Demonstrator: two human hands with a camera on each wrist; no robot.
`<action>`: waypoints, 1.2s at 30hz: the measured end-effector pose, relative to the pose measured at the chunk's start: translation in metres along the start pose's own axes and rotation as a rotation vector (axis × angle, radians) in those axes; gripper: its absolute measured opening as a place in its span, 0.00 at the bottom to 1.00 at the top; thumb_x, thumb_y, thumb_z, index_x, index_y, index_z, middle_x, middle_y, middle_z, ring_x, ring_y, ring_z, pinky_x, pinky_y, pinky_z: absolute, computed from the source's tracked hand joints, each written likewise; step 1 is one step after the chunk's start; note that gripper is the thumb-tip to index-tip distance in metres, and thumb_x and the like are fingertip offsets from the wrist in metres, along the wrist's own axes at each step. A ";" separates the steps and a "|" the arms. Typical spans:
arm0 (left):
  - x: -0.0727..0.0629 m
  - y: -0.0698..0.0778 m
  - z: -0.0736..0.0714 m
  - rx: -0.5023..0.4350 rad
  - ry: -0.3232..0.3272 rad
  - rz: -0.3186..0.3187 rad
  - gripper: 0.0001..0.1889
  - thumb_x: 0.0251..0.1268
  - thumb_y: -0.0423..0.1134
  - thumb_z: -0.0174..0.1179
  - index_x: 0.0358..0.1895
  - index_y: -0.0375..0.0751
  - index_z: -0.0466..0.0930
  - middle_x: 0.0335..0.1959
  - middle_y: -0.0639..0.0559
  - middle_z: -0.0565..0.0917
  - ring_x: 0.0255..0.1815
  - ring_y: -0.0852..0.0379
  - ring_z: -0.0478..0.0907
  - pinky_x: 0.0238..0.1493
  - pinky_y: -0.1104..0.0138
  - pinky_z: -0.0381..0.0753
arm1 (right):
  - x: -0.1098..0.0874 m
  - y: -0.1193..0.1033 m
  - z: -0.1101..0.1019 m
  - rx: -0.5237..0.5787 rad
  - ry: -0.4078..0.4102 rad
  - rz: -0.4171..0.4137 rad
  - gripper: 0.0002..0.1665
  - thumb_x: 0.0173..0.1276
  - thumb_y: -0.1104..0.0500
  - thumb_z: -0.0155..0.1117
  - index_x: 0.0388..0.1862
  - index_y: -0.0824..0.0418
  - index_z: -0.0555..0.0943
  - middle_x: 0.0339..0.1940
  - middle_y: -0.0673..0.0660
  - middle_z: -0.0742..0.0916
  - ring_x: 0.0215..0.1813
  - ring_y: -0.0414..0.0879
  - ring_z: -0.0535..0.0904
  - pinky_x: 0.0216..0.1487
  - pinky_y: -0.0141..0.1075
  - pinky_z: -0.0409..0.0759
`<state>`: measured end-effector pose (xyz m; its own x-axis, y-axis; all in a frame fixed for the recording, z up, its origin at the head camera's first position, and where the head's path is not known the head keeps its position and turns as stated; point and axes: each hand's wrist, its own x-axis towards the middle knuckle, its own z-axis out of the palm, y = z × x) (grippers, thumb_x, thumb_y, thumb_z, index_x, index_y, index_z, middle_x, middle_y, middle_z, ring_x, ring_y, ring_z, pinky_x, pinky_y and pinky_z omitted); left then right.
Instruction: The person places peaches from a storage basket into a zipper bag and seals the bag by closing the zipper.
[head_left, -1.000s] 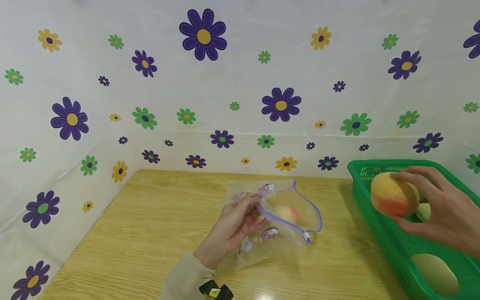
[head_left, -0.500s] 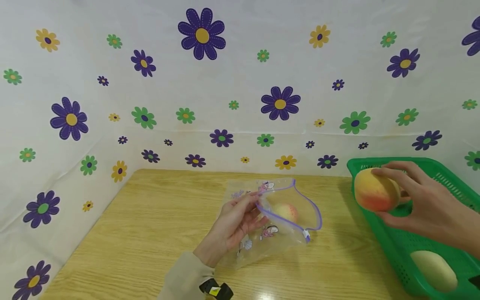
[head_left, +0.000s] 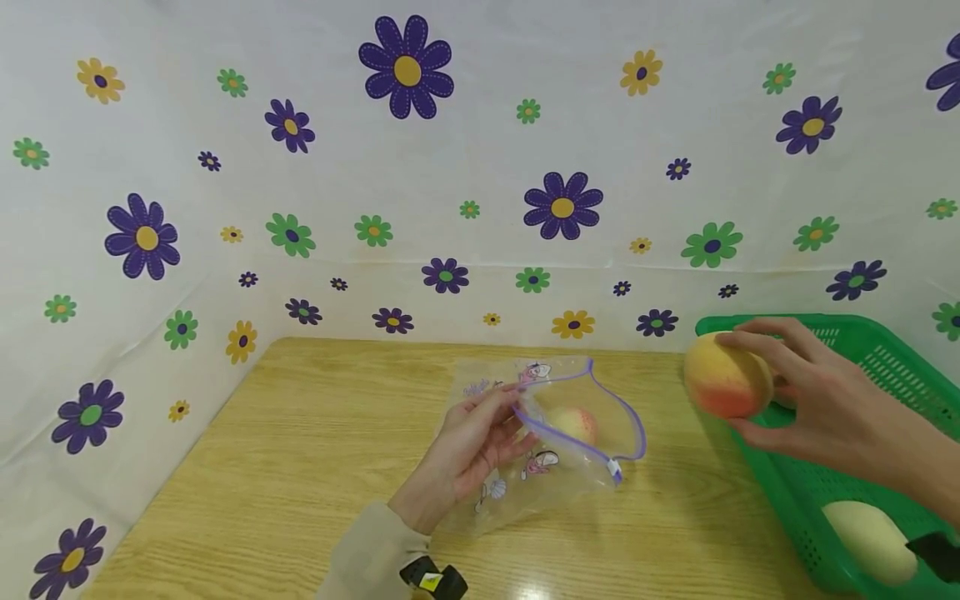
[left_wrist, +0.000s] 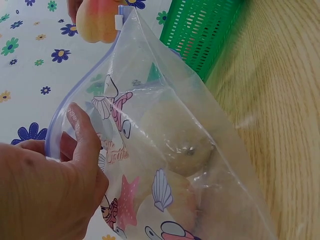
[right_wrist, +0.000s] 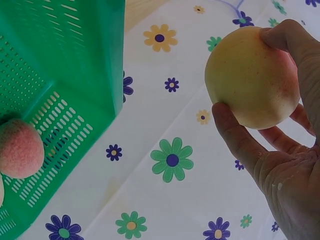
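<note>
In the head view my left hand pinches the near rim of a clear zip bag printed with pink figures and shells. The bag's purple-edged mouth gapes toward the right, its white slider at the lower corner. Inside it a yellow-pink peach shows; through the plastic in the left wrist view lie two round fruits, the upper one a pale peach. My right hand grips another peach, yellow with a red blush, between thumb and fingertips, raised at the basket's left edge, apart from the bag.
A green perforated basket stands at the table's right side. It holds a pale oval fruit and a reddish peach. A flower-printed sheet hangs behind and at the left of the wooden table.
My right hand has carried the peach leftward from over the basket to its left edge, toward the bag. The left hand and the bag have hardly moved.
</note>
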<state>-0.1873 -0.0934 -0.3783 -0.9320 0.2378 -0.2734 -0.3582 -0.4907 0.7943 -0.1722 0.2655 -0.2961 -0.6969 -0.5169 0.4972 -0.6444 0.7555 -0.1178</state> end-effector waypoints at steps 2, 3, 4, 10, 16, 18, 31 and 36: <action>0.000 0.000 0.000 -0.002 -0.003 0.004 0.11 0.77 0.37 0.55 0.56 0.38 0.79 0.34 0.54 0.84 0.35 0.62 0.85 0.42 0.65 0.92 | 0.002 -0.001 0.001 -0.016 -0.001 -0.010 0.57 0.32 0.64 0.90 0.67 0.57 0.74 0.61 0.62 0.75 0.46 0.53 0.83 0.32 0.33 0.90; 0.001 0.000 0.000 -0.001 -0.005 0.004 0.11 0.77 0.37 0.55 0.56 0.39 0.79 0.34 0.54 0.84 0.36 0.62 0.85 0.42 0.65 0.92 | 0.002 -0.002 0.001 -0.025 -0.001 -0.015 0.56 0.33 0.63 0.90 0.66 0.57 0.74 0.61 0.62 0.75 0.45 0.52 0.83 0.32 0.34 0.90; 0.001 0.000 0.000 -0.003 -0.007 0.004 0.11 0.77 0.37 0.55 0.55 0.39 0.80 0.35 0.54 0.84 0.36 0.62 0.85 0.42 0.64 0.92 | 0.003 -0.003 0.001 -0.042 -0.003 -0.016 0.56 0.33 0.62 0.90 0.66 0.57 0.74 0.62 0.62 0.75 0.45 0.52 0.83 0.32 0.34 0.90; 0.000 0.000 0.002 0.006 -0.003 0.005 0.09 0.79 0.38 0.54 0.53 0.41 0.80 0.35 0.54 0.84 0.36 0.62 0.84 0.42 0.64 0.92 | 0.004 -0.007 0.004 -0.107 -0.030 0.043 0.54 0.34 0.58 0.90 0.65 0.53 0.75 0.63 0.61 0.76 0.45 0.53 0.82 0.27 0.40 0.85; -0.001 0.000 0.001 0.015 -0.007 0.011 0.11 0.79 0.38 0.54 0.55 0.39 0.80 0.35 0.55 0.83 0.36 0.62 0.83 0.42 0.64 0.92 | 0.006 -0.008 0.010 -0.073 0.029 -0.030 0.55 0.31 0.60 0.90 0.65 0.55 0.76 0.62 0.60 0.77 0.47 0.52 0.81 0.30 0.36 0.86; -0.001 0.000 0.001 0.015 -0.007 0.010 0.12 0.78 0.38 0.54 0.56 0.39 0.79 0.35 0.55 0.84 0.36 0.62 0.83 0.42 0.64 0.92 | 0.007 -0.009 0.012 -0.055 0.046 -0.071 0.56 0.30 0.61 0.90 0.65 0.56 0.76 0.62 0.61 0.77 0.48 0.52 0.80 0.32 0.40 0.88; 0.002 -0.002 -0.001 0.026 -0.006 0.008 0.14 0.77 0.37 0.55 0.59 0.37 0.79 0.36 0.54 0.83 0.37 0.62 0.84 0.41 0.65 0.92 | 0.015 -0.012 0.020 -0.090 0.054 -0.125 0.56 0.27 0.56 0.90 0.64 0.53 0.77 0.60 0.59 0.80 0.42 0.49 0.83 0.30 0.39 0.84; 0.002 -0.002 -0.001 0.024 -0.008 0.006 0.13 0.77 0.37 0.55 0.59 0.38 0.79 0.36 0.55 0.83 0.37 0.62 0.83 0.41 0.64 0.92 | 0.016 -0.015 0.020 -0.049 0.027 -0.138 0.53 0.38 0.50 0.89 0.66 0.54 0.76 0.61 0.59 0.78 0.47 0.51 0.83 0.34 0.39 0.89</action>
<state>-0.1885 -0.0927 -0.3807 -0.9337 0.2416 -0.2643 -0.3510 -0.4718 0.8089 -0.1799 0.2374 -0.3037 -0.5934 -0.6066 0.5291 -0.7169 0.6971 -0.0048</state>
